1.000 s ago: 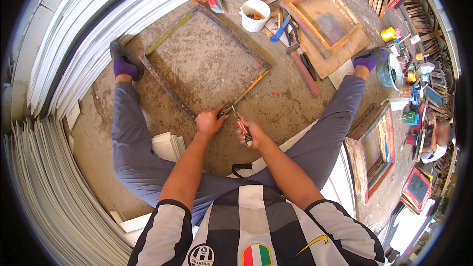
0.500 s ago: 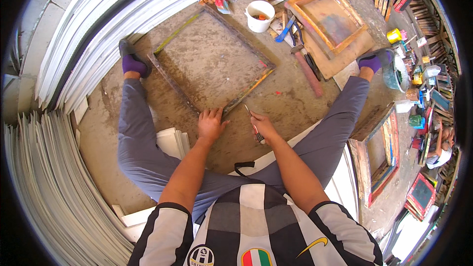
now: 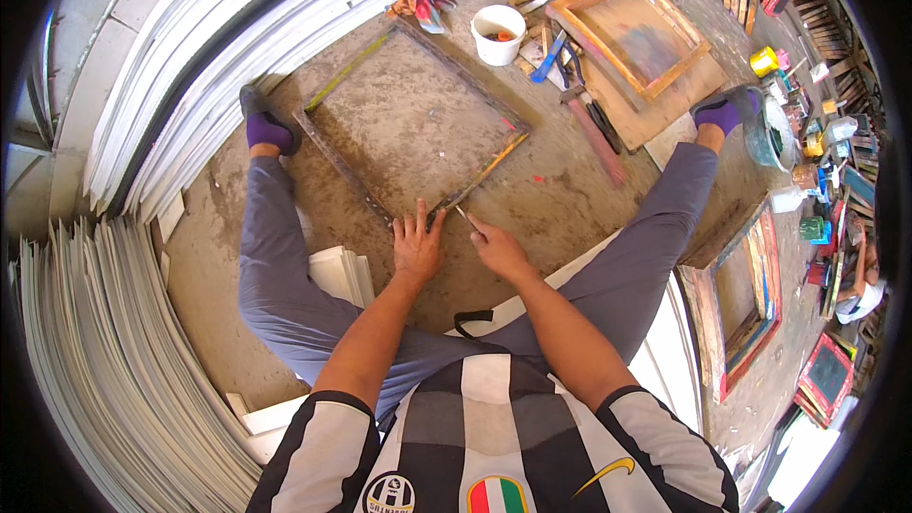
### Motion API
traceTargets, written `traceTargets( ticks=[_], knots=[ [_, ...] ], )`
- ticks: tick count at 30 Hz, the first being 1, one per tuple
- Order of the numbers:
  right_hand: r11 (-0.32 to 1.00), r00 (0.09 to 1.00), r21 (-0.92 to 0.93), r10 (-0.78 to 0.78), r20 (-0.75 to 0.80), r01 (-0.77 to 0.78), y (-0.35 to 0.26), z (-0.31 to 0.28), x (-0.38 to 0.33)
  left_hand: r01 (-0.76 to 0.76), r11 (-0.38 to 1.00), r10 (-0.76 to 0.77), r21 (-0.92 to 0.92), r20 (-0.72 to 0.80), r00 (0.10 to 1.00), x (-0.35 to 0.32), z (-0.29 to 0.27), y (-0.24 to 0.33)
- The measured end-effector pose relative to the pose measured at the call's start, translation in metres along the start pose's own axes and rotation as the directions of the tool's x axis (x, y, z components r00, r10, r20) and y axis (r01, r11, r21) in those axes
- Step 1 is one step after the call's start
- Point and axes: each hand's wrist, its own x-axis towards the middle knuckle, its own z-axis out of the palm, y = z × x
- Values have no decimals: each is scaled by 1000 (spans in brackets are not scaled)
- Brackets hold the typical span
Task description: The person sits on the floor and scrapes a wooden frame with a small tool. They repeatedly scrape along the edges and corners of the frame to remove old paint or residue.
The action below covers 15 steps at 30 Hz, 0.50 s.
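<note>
A worn wooden frame [image 3: 344, 169], dark with yellow and orange paint marks, lies flat on the floor between my legs. My left hand [image 3: 415, 247] rests at its nearest corner, fingers outstretched and spread, with nothing gripped. My right hand [image 3: 496, 252] is closed round a slim hand tool with a thin blade [image 3: 461, 213]. The blade points toward the frame's near right side, close to my left fingertips; whether it touches the wood I cannot tell. My fingers hide the tool's handle.
Beyond the frame stands a white bucket [image 3: 498, 35]. Right of it lie a blue-handled tool [image 3: 549, 59], a hammer [image 3: 597, 138] and a wooden screen frame [image 3: 627, 33] on a board. White sheets [image 3: 104, 351] are stacked at left; paint containers [image 3: 765, 62] line the right.
My left hand has shifted slightly right and spread its fingers. My right hand has moved a little left, bringing the blade closer to the frame and turning the handle out of sight.
</note>
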Motion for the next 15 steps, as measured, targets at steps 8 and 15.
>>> traceTargets(
  ticks=[8, 15],
  knots=[
    [977, 965, -140, 184, 187, -159, -67, -8, -11, -92, 983, 69, -160, -140, 988, -7, 39, -12],
    [966, 958, -152, 232, 167, -208, -79, -6, -9, 56, 905, -173, -423, -244, 954, 5, 32, -21]
  ],
)
